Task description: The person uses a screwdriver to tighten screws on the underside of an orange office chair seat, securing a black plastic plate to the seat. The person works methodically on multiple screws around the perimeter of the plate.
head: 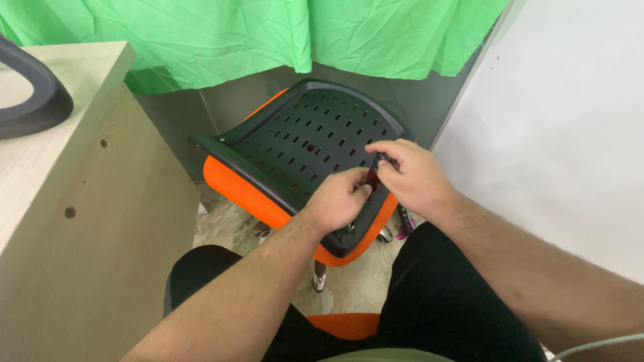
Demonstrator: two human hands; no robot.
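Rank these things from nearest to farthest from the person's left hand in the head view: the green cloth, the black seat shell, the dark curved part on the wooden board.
1. Black seat shell, directly under the left hand.
2. Green cloth, hanging behind, at the top.
3. Dark curved part, far left, on the wooden board.

Two bare forearms reach forward from the bottom of the frame and converge at its centre. The left hand (342,201) comes in from the lower left, back of the hand turned upward, its fingers curled inward and its fingertips pinched together at the point where the two hands meet. The right hand (410,175) enters from the lower right along a longer diagonal, wrist slightly bent, knuckles raised, thumb and forefinger closed in a pinch just above the left fingertips. The hands touch at the fingertips. Both knees, in black trousers, sit below the arms.
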